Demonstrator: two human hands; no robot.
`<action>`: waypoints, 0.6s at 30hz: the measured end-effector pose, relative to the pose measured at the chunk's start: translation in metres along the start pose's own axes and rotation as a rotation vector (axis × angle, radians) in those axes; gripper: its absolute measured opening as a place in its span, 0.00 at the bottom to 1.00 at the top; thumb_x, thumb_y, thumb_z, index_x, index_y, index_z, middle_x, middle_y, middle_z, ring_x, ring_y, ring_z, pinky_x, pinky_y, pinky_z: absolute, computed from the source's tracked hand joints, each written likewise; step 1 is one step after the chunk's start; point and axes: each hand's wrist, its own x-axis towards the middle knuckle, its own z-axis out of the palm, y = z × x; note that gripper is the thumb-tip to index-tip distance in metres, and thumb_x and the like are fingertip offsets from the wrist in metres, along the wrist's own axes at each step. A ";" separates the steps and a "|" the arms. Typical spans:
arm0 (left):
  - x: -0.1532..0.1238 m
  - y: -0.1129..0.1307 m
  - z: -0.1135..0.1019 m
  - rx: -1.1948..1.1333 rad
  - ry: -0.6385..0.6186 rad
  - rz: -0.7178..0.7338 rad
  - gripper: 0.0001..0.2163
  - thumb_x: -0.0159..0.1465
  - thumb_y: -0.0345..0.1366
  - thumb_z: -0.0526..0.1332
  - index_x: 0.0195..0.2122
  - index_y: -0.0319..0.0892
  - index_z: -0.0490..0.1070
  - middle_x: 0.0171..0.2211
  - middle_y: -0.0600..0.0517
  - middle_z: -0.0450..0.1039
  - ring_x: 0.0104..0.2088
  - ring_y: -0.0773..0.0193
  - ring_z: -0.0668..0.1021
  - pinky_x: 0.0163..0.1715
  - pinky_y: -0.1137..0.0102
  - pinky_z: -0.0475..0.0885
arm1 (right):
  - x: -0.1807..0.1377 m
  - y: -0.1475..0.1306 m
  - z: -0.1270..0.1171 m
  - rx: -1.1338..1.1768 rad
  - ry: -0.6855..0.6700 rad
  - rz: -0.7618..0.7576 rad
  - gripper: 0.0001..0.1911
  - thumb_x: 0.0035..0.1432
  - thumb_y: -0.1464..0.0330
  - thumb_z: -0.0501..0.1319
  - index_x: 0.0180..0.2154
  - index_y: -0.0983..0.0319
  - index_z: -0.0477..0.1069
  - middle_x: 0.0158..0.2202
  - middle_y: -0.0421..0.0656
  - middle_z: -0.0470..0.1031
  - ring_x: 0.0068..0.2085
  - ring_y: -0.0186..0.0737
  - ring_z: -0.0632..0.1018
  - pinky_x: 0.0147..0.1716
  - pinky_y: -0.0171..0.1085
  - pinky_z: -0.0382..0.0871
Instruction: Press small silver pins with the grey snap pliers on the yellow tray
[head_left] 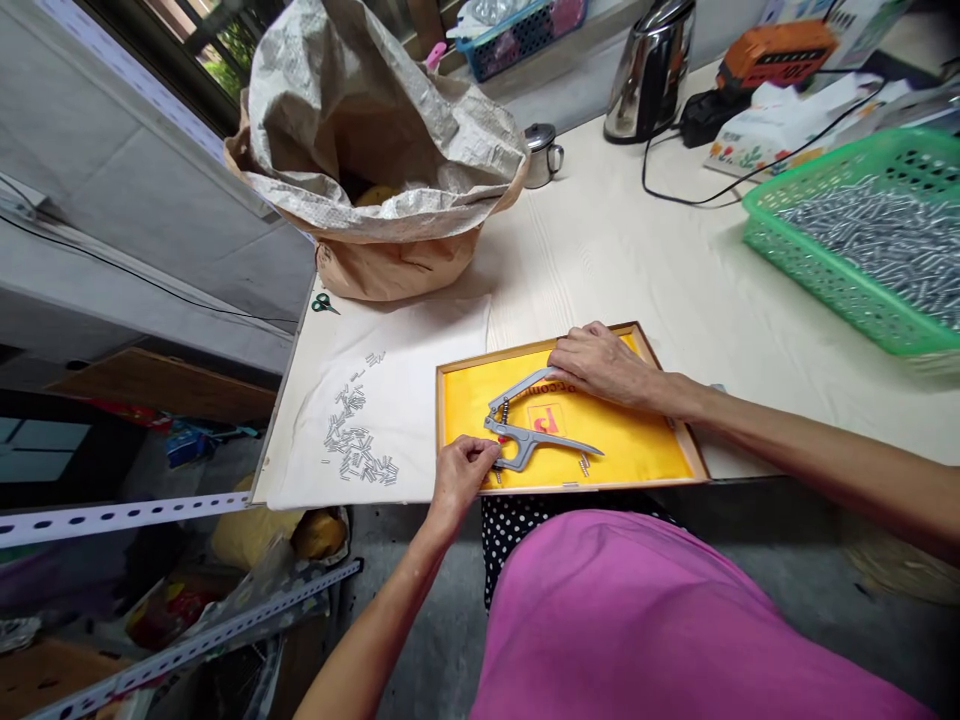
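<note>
Well, a pale table [622, 260] stretches out beyond both hands. A bulky brown sack [397, 268] stands on it, ahead of the hands and off to the left, its whitish lining folded outward. To the left of the left hand [461, 475] a white cloth [420, 400] is spread. Away to the right of the right hand [600, 370] sits a green basket [817, 275] heaped with silvery metal pieces [900, 245]. Right under the hands is a yellow-lined tray [652, 450], and far beyond the right hand stands a shiny kettle [649, 80].

The hands are apart, both at the grey hand tool [551, 439] in the tray. The right one clasps the end of its upper handle; the left has thumb and fingertips pinched together at its head, though I can't tell what is between them. Dark-handled scissors [324, 303] lie farther off, ahead and left of the left hand. Smaller yet, silvery pins [352, 440] are strewn over the cloth beside that hand.
</note>
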 end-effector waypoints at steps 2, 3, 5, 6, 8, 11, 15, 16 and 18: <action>0.000 0.001 -0.001 0.089 -0.001 0.035 0.12 0.57 0.42 0.64 0.30 0.37 0.79 0.27 0.49 0.78 0.27 0.65 0.76 0.25 0.73 0.67 | 0.000 0.001 0.004 0.007 0.007 -0.004 0.27 0.72 0.54 0.40 0.34 0.59 0.70 0.34 0.46 0.75 0.39 0.45 0.68 0.41 0.43 0.52; 0.000 0.002 -0.001 0.130 -0.004 0.045 0.11 0.57 0.41 0.64 0.29 0.37 0.79 0.27 0.49 0.78 0.27 0.65 0.76 0.26 0.73 0.68 | 0.000 0.001 0.006 0.011 0.012 -0.007 0.27 0.72 0.54 0.40 0.35 0.60 0.70 0.34 0.46 0.75 0.39 0.45 0.68 0.41 0.43 0.52; 0.000 0.004 -0.002 0.197 -0.013 0.048 0.09 0.58 0.38 0.64 0.28 0.37 0.78 0.27 0.50 0.77 0.28 0.65 0.77 0.27 0.73 0.68 | 0.000 0.001 0.010 0.027 0.028 -0.012 0.27 0.72 0.54 0.40 0.36 0.60 0.70 0.34 0.46 0.75 0.40 0.46 0.68 0.41 0.43 0.52; -0.001 0.005 -0.003 0.218 -0.018 0.045 0.09 0.58 0.38 0.64 0.28 0.38 0.78 0.27 0.50 0.77 0.27 0.65 0.77 0.27 0.73 0.68 | 0.000 -0.001 0.011 0.040 0.039 -0.014 0.26 0.72 0.54 0.41 0.38 0.60 0.71 0.35 0.47 0.75 0.41 0.46 0.68 0.41 0.43 0.52; -0.003 0.006 -0.003 0.240 -0.025 0.044 0.08 0.58 0.37 0.64 0.28 0.38 0.78 0.27 0.50 0.77 0.27 0.65 0.76 0.28 0.73 0.68 | -0.002 -0.005 0.011 0.064 0.055 -0.016 0.24 0.71 0.53 0.43 0.44 0.61 0.71 0.39 0.49 0.75 0.43 0.47 0.69 0.42 0.43 0.53; -0.006 0.006 -0.004 0.242 -0.018 0.053 0.08 0.58 0.37 0.64 0.28 0.38 0.78 0.28 0.50 0.77 0.28 0.65 0.76 0.29 0.72 0.68 | -0.008 -0.017 0.010 0.085 0.024 -0.014 0.30 0.66 0.46 0.50 0.53 0.63 0.69 0.44 0.52 0.73 0.44 0.50 0.68 0.43 0.44 0.54; -0.010 0.004 -0.004 0.224 -0.012 0.050 0.07 0.58 0.36 0.64 0.27 0.39 0.78 0.28 0.50 0.77 0.28 0.65 0.77 0.30 0.72 0.69 | -0.020 -0.034 0.011 0.120 -0.048 -0.027 0.42 0.59 0.39 0.52 0.61 0.62 0.63 0.47 0.54 0.71 0.44 0.52 0.67 0.42 0.44 0.53; -0.011 0.003 -0.004 0.222 -0.013 0.049 0.07 0.58 0.36 0.64 0.27 0.39 0.78 0.28 0.50 0.77 0.28 0.64 0.77 0.30 0.72 0.69 | -0.024 -0.038 0.012 0.121 -0.057 -0.034 0.44 0.58 0.38 0.52 0.64 0.62 0.60 0.48 0.55 0.71 0.45 0.53 0.67 0.42 0.45 0.52; -0.012 0.001 -0.004 0.219 -0.015 0.052 0.07 0.59 0.37 0.64 0.28 0.39 0.78 0.28 0.50 0.77 0.28 0.64 0.77 0.31 0.71 0.70 | -0.030 -0.044 0.012 0.107 -0.071 -0.040 0.49 0.57 0.38 0.53 0.67 0.63 0.54 0.50 0.57 0.70 0.45 0.54 0.66 0.42 0.45 0.52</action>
